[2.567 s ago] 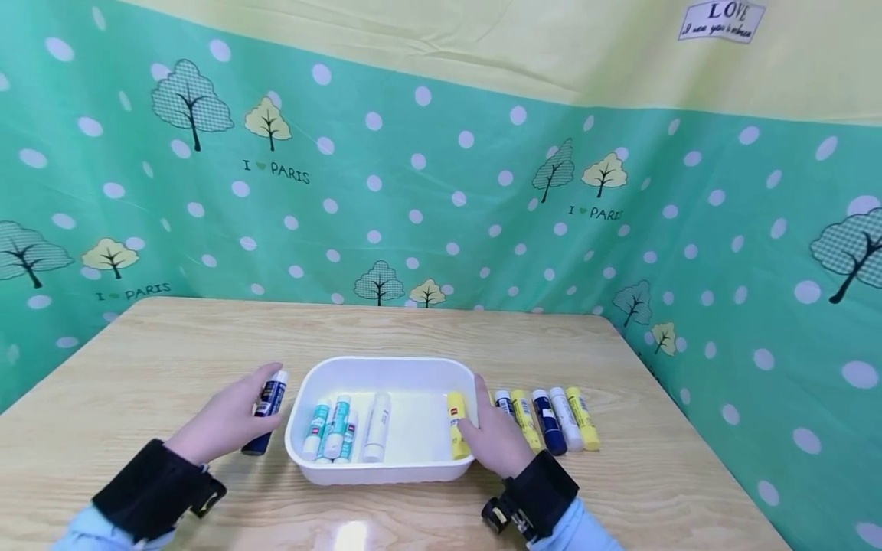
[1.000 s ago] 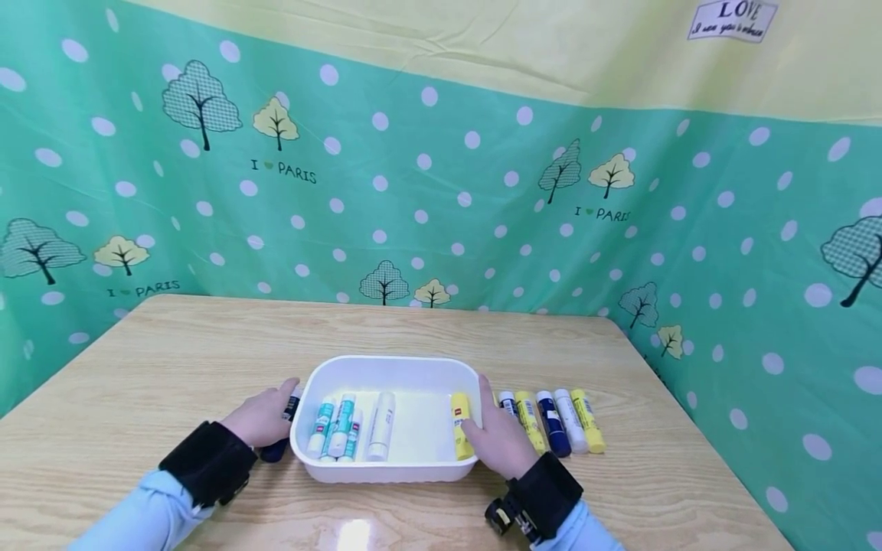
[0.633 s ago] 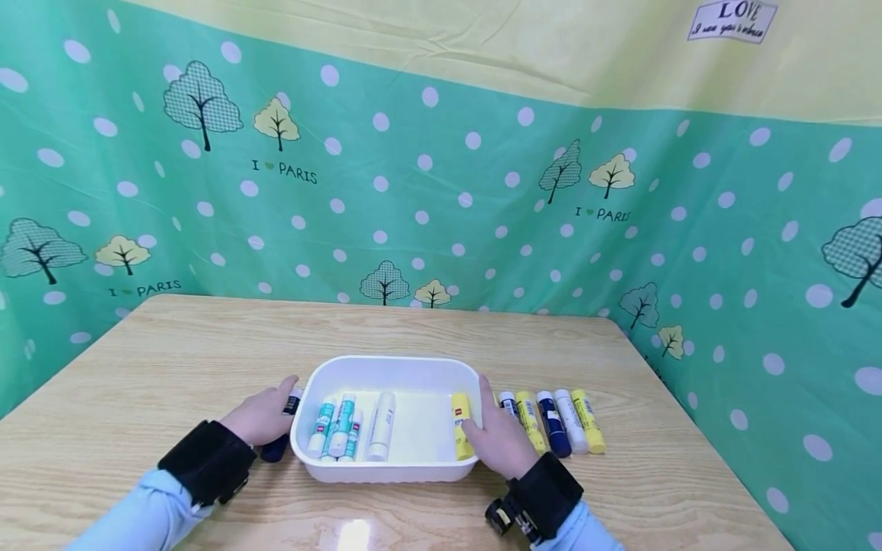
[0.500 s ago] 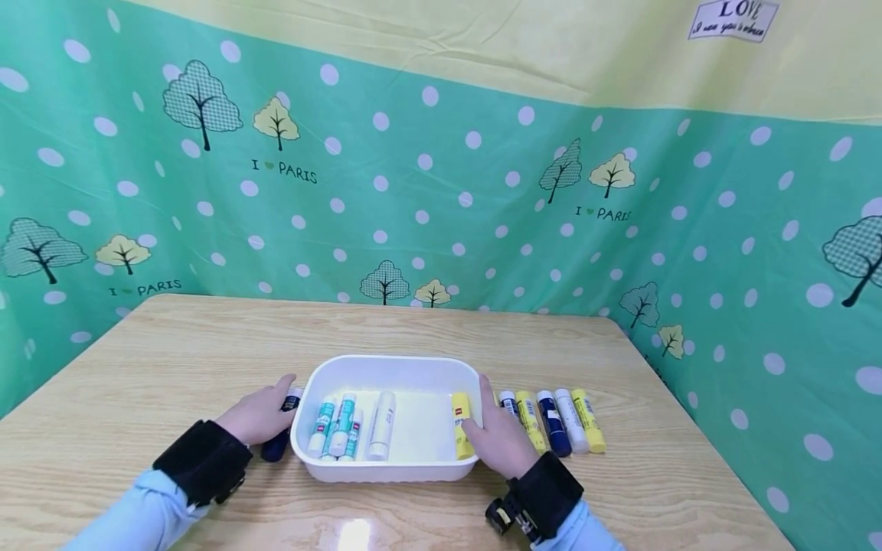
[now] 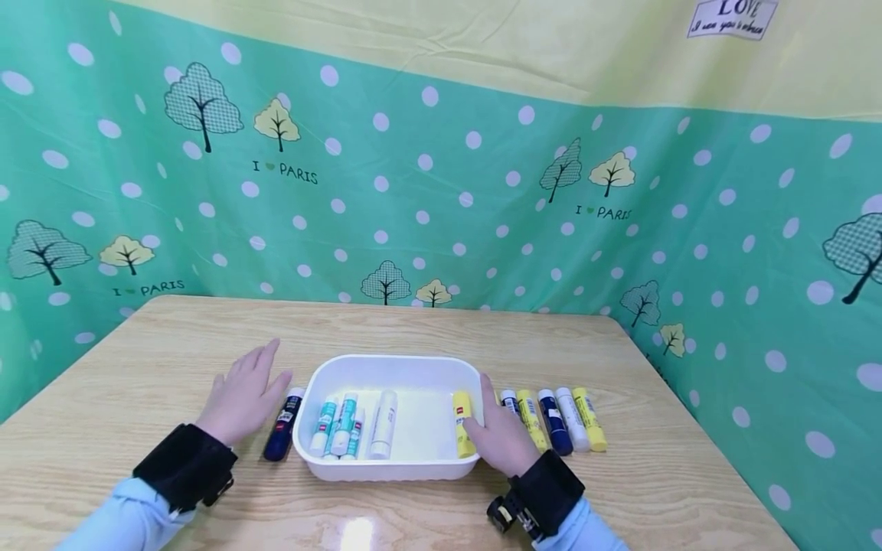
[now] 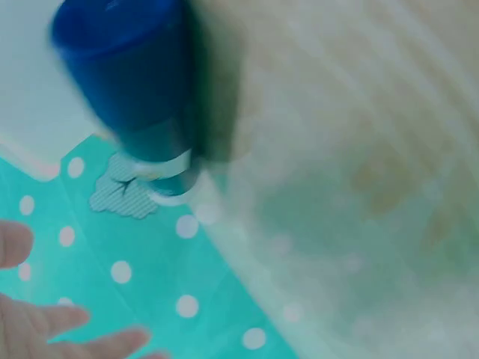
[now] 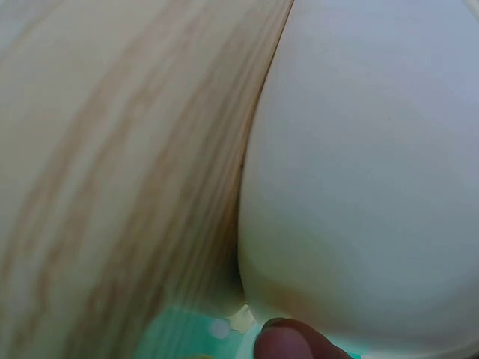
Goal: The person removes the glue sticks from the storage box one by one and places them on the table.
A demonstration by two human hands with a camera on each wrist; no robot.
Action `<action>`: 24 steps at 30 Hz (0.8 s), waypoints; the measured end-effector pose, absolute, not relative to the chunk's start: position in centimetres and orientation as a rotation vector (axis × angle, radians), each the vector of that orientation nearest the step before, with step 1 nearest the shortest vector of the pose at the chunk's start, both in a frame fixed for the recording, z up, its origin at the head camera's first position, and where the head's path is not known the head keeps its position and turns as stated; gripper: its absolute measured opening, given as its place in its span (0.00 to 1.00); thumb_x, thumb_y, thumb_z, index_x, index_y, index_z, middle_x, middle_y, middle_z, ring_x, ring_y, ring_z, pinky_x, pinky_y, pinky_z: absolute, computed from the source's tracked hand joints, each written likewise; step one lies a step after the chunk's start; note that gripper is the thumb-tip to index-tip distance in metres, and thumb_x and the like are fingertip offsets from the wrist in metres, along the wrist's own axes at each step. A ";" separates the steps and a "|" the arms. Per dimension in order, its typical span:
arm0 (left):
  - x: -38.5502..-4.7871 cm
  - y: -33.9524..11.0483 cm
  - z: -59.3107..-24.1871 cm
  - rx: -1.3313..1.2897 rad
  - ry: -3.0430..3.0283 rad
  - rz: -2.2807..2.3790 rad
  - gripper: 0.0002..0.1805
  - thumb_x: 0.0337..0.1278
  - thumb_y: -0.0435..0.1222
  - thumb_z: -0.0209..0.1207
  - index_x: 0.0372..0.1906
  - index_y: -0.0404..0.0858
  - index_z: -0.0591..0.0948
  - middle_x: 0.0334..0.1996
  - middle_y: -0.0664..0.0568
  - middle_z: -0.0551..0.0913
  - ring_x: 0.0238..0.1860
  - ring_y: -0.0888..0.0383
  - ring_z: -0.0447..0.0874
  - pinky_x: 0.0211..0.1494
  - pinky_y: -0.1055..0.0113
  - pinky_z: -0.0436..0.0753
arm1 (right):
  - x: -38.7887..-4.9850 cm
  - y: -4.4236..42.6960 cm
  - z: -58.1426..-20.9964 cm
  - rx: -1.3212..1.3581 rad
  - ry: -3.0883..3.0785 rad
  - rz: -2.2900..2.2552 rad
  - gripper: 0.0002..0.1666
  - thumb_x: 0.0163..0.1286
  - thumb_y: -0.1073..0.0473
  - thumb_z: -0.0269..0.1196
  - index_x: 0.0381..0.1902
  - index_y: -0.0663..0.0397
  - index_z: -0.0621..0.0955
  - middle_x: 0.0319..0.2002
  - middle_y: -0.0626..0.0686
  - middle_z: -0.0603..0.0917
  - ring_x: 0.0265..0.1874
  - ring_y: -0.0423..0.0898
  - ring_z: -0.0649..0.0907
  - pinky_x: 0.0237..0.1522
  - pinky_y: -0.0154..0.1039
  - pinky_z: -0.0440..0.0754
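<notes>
A navy glue stick (image 5: 284,428) with a white end lies on the table, close along the left side of a white plastic bin (image 5: 386,472). Just left of that stick, my left hand (image 5: 237,399) is spread with its fingers straight and holds nothing. The left wrist view has the glue stick (image 6: 123,67) large and apart from the fingertips (image 6: 63,321). My right hand (image 5: 508,438) grips the bin's right wall, thumb over the rim. Inside the bin are several teal-and-white glue sticks (image 5: 341,425), a white one (image 5: 383,425) and a yellow one (image 5: 462,425).
Right of the bin lies a row of glue sticks: a navy one (image 5: 554,422), a white one (image 5: 572,419), a yellow one (image 5: 589,419) and others partly behind my right hand. A green dotted cloth (image 5: 441,176) hangs behind the wooden table (image 5: 207,337).
My left hand brought the navy glue stick right, laid it beside the bin, then let go and drew back up and left with fingers spread. My right hand has stayed on the bin.
</notes>
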State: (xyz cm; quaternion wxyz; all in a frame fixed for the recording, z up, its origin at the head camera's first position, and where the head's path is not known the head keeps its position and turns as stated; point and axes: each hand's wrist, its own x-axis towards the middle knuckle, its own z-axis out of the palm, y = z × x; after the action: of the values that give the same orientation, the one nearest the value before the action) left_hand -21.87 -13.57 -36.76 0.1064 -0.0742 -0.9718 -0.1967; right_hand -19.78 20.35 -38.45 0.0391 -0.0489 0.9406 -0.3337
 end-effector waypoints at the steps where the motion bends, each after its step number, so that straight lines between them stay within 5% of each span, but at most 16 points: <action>1: -21.8 -13.5 -36.4 -0.217 -2.846 -0.597 0.36 0.60 0.52 0.33 0.65 0.32 0.45 0.60 0.28 0.49 0.60 0.33 0.46 0.50 0.31 0.46 | -19.8 20.4 -38.5 -0.148 2.883 -1.023 0.44 0.61 0.53 0.48 0.66 0.52 0.37 0.20 0.52 0.73 0.14 0.43 0.71 0.16 0.36 0.65; 6: -21.4 -12.0 -34.4 -0.258 -2.799 -0.636 0.39 0.59 0.55 0.31 0.65 0.35 0.35 0.64 0.32 0.32 0.63 0.36 0.28 0.50 0.30 0.34 | -19.8 20.4 -38.4 -0.130 2.872 -1.027 0.44 0.61 0.53 0.48 0.66 0.52 0.37 0.19 0.52 0.72 0.13 0.44 0.70 0.16 0.36 0.65; 10: -20.9 -9.1 -32.8 -0.327 -2.828 -0.588 0.40 0.58 0.56 0.33 0.65 0.35 0.34 0.63 0.35 0.28 0.63 0.38 0.21 0.52 0.32 0.32 | -19.8 20.4 -38.4 -0.126 2.868 -1.034 0.44 0.61 0.53 0.48 0.66 0.52 0.37 0.22 0.52 0.73 0.14 0.44 0.71 0.17 0.36 0.65; 24: -20.4 2.5 -31.4 -0.622 -2.897 -0.383 0.39 0.53 0.57 0.43 0.66 0.42 0.49 0.65 0.39 0.43 0.66 0.41 0.35 0.59 0.37 0.42 | -19.8 20.5 -38.6 -0.214 2.895 -1.036 0.44 0.61 0.53 0.48 0.66 0.56 0.37 0.21 0.52 0.75 0.14 0.42 0.72 0.16 0.36 0.68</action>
State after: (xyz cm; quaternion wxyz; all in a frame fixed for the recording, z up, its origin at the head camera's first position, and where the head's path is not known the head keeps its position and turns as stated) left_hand -20.42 2.54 -31.39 0.0768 -0.2077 -0.9668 -0.1278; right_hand -19.79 20.49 -38.61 0.0299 -0.0695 0.9388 -0.3361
